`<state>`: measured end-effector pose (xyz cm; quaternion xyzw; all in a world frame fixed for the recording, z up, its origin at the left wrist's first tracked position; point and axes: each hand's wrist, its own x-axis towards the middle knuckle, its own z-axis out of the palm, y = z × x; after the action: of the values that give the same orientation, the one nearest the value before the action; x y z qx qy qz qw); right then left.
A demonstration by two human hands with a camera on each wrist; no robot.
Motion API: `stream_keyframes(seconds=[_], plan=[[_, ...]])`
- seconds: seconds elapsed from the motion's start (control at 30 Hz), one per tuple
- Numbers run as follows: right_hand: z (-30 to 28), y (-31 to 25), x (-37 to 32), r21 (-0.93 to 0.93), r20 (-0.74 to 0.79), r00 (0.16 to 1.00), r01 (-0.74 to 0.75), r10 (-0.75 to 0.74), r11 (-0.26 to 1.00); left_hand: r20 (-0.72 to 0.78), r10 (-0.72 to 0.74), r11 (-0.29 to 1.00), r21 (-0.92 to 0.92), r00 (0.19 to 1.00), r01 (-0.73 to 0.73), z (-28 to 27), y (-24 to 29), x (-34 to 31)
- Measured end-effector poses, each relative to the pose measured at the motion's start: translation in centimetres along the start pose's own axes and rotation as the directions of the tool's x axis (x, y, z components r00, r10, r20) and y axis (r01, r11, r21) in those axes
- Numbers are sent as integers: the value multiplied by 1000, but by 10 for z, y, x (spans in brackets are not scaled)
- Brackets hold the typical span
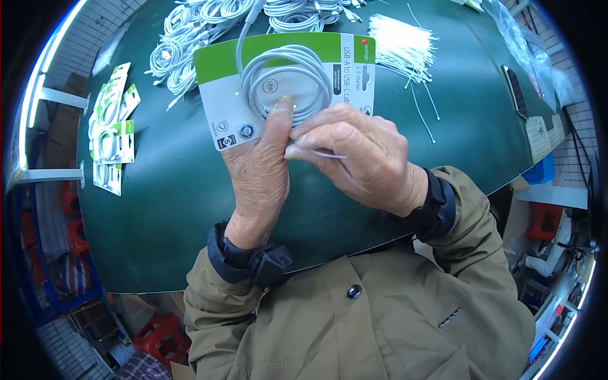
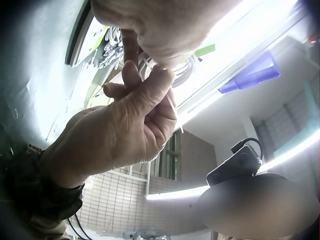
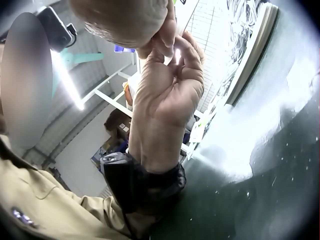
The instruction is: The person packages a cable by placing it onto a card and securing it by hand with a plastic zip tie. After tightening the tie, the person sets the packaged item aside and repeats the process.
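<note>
My left hand (image 1: 259, 168) grips a green-and-white packaging card (image 1: 218, 104) from its lower edge, thumb on the front against a coiled white braided USB cable (image 1: 324, 82). Close beside that thumb, my right hand (image 1: 367, 155) pinches a thin white cable tie (image 1: 330, 155) between thumb and fingers. One end of the cable rises over the card's top edge. In the left wrist view my right hand (image 2: 120, 122) shows curled fingers below the left hand (image 2: 160, 30). The fingers behind the card are hidden in the head view.
Piles of coiled white cables (image 1: 218, 16) lie at the back of the green table (image 1: 468, 114). A bundle of white cable ties (image 1: 402, 47) is at back right, with some strays. Several carded cables (image 1: 111, 136) overlap at the left edge. Clear plastic (image 1: 519, 44) lies far right.
</note>
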<state>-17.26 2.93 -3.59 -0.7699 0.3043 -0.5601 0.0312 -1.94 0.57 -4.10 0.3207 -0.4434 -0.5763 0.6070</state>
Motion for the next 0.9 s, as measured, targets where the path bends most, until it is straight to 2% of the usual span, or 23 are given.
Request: stream_keyframes(seconds=[0.03,0.1,0.17,0.27,0.37,0.47,0.67,0.87,0.9], plan=[[0,2,-1,-11,-21,1000,-5,5,1000,4,0,1000,-2,1000,0,2,0,0],[1,-3,-4,96,-52,958,-276,281,956,12,-23,999,-29,1000,24,1,-2,0],[2,-5,-2,212,-105,858,-475,503,854,38,-61,997,-35,997,63,1,-3,-1],[-5,6,-2,170,-44,883,-455,468,874,54,-103,994,-42,993,105,4,-2,-4],[-5,9,2,-47,-93,958,-276,271,960,15,-83,992,-92,996,84,10,-4,-3],[-10,22,9,-185,-66,997,15,-27,983,29,-70,993,-91,997,72,8,-3,-2],[-11,27,12,-277,39,987,161,-156,947,30,-74,991,-108,997,76,5,-7,1],[-16,26,13,-291,81,982,186,-169,938,75,-99,992,-76,992,104,0,-12,-2],[-16,24,12,-265,70,988,153,-140,952,77,-98,991,-79,992,104,1,-11,-3]])
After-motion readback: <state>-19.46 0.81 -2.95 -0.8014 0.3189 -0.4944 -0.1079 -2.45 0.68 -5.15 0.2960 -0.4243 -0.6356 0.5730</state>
